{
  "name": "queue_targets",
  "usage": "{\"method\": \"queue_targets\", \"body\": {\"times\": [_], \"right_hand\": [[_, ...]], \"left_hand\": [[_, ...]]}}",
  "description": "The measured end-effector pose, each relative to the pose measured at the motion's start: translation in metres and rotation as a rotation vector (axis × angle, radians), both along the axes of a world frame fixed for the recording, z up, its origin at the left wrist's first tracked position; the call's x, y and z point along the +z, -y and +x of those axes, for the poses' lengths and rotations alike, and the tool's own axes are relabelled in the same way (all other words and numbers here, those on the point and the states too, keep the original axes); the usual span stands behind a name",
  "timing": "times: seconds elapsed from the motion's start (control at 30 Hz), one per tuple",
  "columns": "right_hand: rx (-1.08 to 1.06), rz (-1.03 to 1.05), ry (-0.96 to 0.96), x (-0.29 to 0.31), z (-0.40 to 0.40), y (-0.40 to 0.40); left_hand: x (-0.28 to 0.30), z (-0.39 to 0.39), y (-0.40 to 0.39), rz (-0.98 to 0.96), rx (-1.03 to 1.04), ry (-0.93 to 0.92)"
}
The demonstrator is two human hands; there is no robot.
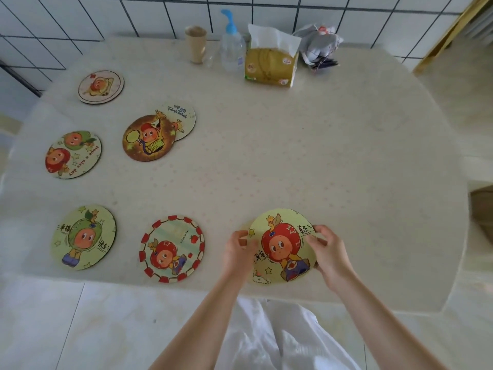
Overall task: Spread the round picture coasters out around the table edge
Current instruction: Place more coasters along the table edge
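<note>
Nearest the person, the left hand [240, 249] and the right hand [329, 252] are both clamped on opposite rims of the red-capped coaster [282, 245], fingers over the edge; whether it rests flat on the surface [320, 156] or sits slightly lifted cannot be told. The two-sided grip suggests it is being squared and set at the near edge as the next station in the ring. Taking this held coaster as the landmark: just to its left along the same near edge lies the red-bordered coaster [172, 249], and further left the green-capped coaster [83, 237], evenly spaced, apparently placed already. Beyond these and up the left side lies the two-figure coaster [73, 154], then the pale coaster [100, 87] far left. Two remain undistributed, well up and left of the landmark: the brown coaster [148, 138] overlapping the lettered coaster [184, 120], probably the remnant of the stack. The edge right of the landmark carries no coasters. Farthest, along the tiled wall, stand a paper cup [196, 44], pump bottle [232, 45], tissue pack [270, 62] and a crumpled bag [318, 46].
</note>
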State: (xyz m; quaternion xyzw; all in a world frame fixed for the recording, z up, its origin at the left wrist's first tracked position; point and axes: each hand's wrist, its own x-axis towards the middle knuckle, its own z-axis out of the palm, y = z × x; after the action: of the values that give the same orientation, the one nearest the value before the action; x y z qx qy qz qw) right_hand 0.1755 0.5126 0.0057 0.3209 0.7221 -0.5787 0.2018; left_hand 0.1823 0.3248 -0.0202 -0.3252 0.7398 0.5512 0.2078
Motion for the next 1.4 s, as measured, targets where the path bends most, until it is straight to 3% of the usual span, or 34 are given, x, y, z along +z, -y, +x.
{"method": "queue_targets", "body": {"times": [0.67, 1.1, 1.3, 1.4], "right_hand": [[0.142, 0.256, 0.028, -0.019, 0.013, -0.212], [0.35, 0.335, -0.023, -0.032, 0.004, -0.216], [0.442, 0.361, -0.159, -0.024, -0.022, -0.2], [0.527, 0.33, -0.195, -0.019, -0.041, -0.178]], "left_hand": [[-0.003, 0.029, -0.202, 0.045, -0.034, -0.04], [-0.012, 0.037, -0.194, -0.19, -0.131, -0.02], [-0.012, 0.032, -0.181, -0.393, -0.379, -0.086], [-0.01, 0.029, -0.169, -0.415, -0.404, -0.132]]}}
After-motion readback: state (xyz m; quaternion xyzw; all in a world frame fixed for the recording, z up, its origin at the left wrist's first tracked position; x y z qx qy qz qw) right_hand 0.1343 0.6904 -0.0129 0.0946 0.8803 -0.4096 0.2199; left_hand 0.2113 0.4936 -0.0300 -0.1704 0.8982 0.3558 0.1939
